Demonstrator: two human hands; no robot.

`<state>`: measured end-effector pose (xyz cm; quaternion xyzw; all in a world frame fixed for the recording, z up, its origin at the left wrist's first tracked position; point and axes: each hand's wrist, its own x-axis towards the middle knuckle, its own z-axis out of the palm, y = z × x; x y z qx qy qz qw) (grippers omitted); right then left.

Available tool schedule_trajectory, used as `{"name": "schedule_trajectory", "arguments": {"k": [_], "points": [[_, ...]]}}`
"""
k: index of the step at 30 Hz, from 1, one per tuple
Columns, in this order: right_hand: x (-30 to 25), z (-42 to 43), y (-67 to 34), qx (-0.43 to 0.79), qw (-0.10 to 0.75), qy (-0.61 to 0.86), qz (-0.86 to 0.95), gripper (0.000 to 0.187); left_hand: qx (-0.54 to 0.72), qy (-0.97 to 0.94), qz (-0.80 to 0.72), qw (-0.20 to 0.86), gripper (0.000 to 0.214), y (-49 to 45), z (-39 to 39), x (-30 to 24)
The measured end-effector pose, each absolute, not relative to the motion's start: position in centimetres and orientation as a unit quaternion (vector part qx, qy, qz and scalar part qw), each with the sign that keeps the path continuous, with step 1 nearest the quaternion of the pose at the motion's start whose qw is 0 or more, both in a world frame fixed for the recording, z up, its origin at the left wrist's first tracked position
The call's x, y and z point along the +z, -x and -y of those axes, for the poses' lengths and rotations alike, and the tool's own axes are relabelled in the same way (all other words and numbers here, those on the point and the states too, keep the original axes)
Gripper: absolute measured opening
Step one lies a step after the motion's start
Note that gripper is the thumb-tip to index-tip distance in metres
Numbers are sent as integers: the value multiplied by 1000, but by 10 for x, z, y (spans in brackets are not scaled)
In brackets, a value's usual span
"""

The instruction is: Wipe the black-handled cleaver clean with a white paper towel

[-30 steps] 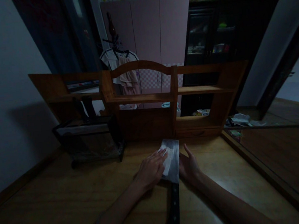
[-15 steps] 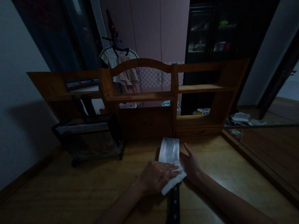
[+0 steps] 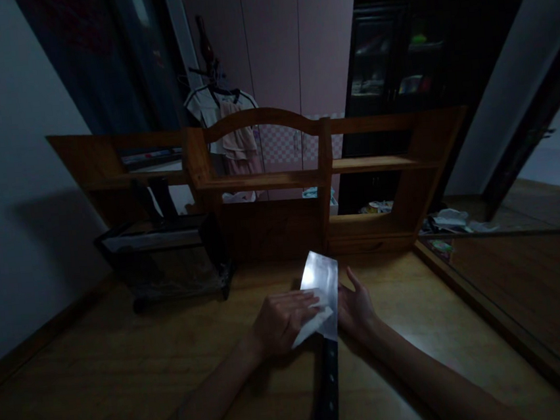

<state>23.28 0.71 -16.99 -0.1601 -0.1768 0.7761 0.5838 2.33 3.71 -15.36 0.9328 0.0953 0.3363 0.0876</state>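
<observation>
A cleaver point(image 3: 330, 284) with a broad shiny blade and a black riveted handle point(image 3: 330, 383) points away from me, its handle end toward me. My left hand point(image 3: 283, 318) presses a folded white tissue or cloth point(image 3: 313, 325) onto the upper face of the blade, fingers lying across it. At the blade's right edge, my right hand point(image 3: 357, 305) supports the cleaver from below. Its thumb sticks up free, while the other fingers are partly hidden behind the blade.
A black knife block point(image 3: 167, 267) with dark handles standing in it is on the wooden tabletop point(image 3: 186, 371) at left. Behind runs a wooden shelf unit point(image 3: 267, 183). A raised wooden edge point(image 3: 489, 322) borders the right side. Wardrobes and hanging clothes are farther back.
My left hand has slid the white tissue or cloth leftward and slightly up the blade, baring more of its lower right part. The blade has tilted and now reflects bright light.
</observation>
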Motion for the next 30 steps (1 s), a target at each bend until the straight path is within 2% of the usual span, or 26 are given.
{"name": "schedule_trajectory", "arguments": {"k": [6,10,14,24,30], "points": [[-171,-8,-238,776,583,186,154,41,350,-931,-37,98,49,-26,-29,-149],[-168,-5,-233,762,594,205,158,45,288,-956,-13,55,45,-35,-21,-152],[-165,-1,-229,756,593,224,166,46,260,-963,-7,73,45,-42,-17,-150],[-170,-7,-232,747,615,198,157,37,333,-934,-47,119,45,-29,-28,-144],[-171,-8,-230,761,606,161,168,50,382,-914,-116,74,45,-19,-44,-149]]}}
